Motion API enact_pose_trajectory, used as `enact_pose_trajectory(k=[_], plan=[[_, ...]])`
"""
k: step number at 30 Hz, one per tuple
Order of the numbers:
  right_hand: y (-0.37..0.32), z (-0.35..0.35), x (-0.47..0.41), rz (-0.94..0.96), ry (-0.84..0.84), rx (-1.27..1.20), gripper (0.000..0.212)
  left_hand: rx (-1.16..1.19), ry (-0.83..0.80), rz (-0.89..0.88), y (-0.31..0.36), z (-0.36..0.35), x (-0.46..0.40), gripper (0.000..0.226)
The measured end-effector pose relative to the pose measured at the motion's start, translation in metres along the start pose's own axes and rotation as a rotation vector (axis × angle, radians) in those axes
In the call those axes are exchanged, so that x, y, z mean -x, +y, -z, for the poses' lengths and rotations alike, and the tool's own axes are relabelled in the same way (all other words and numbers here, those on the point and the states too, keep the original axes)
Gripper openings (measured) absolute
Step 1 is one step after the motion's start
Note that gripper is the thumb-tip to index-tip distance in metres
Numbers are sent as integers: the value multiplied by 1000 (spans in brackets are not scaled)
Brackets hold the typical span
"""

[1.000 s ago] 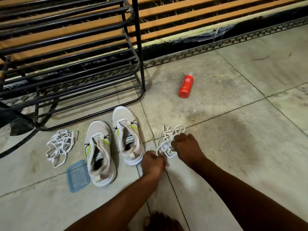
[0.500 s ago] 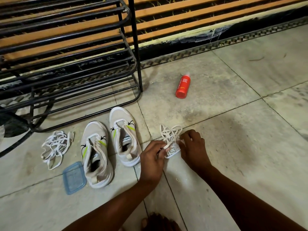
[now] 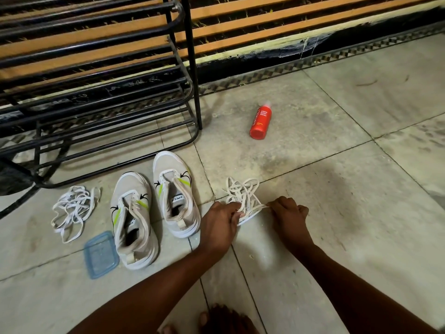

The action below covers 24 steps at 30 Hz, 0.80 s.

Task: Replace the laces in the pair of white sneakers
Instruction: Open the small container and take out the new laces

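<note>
A black tubular metal shoe rack [image 3: 101, 97] is seen behind two unlaced white mesh sneakers [image 3: 154, 208]. A tangled cream flat lace [image 3: 243, 196] beside them is pinched by the left hand [image 3: 218, 227] and right hand [image 3: 289, 216]; a flat translucent blue plastic lid [image 3: 101, 254] lies nearby.

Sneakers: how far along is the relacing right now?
Done: both white sneakers sit unlaced on the tiled floor, and one loose lace bundle lies to their left. In hand: the left hand and right hand each pinch the tangled lace pile beside the right-hand shoe, apparently sorting it. Left: threading laces through both shoes; no eyelet holds any lace yet.
</note>
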State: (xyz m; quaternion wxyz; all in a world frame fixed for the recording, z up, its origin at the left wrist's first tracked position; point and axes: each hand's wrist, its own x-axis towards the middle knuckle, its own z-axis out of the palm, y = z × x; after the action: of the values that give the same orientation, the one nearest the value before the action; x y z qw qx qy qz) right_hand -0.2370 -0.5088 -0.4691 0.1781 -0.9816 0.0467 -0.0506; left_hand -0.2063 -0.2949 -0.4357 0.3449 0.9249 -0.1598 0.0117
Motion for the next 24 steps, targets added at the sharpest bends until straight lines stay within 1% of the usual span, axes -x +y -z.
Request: enact_pose_trajectory(k=[2, 3, 6, 9, 11, 14, 16, 18, 19, 20, 22, 23, 24], plan=[[-4, 2, -4, 20, 33, -58, 39, -30, -27, -11, -1, -2, -2, 29], [-6, 2, -6, 41, 46, -106, 38, -24, -36, -5, -2, -4, -3, 33], [-18, 5, -13, 98, 73, -257, 38, -9, -40, 19, -5, -8, -2, 30], [-36, 9, -20, 185, 121, -289, 33, -32, -37, 10, -5, -7, -1, 19], [-46, 9, -23, 227, 126, -221, 28, -44, -51, -8, -4, -3, 0, 16], [-52, 5, -30, 248, 102, -21, 18, -50, -70, 7, -4, 3, 1, 18], [-55, 5, -34, 303, 99, 83, 22, 11, -57, 30, -2, 6, 3, 25], [-58, 8, -36, 344, 85, 136, 25, 87, -32, 62, 0, 11, 5, 30], [-58, 8, -38, 332, 59, 153, 18, 102, -35, 63, -1, 13, 6, 31], [-57, 8, -40, 303, 26, 168, 6, 88, -48, 53, 2, 16, 7, 31], [-57, 5, -42, 260, -43, 198, 24, 60, -80, 30, 0, 17, 5, 34], [-57, 3, -43, 254, -58, 205, 24, 61, -88, 28, 1, 18, 3, 34], [-57, 4, -43, 276, -63, 206, 17, 70, -95, 52, 0, 17, 2, 35]])
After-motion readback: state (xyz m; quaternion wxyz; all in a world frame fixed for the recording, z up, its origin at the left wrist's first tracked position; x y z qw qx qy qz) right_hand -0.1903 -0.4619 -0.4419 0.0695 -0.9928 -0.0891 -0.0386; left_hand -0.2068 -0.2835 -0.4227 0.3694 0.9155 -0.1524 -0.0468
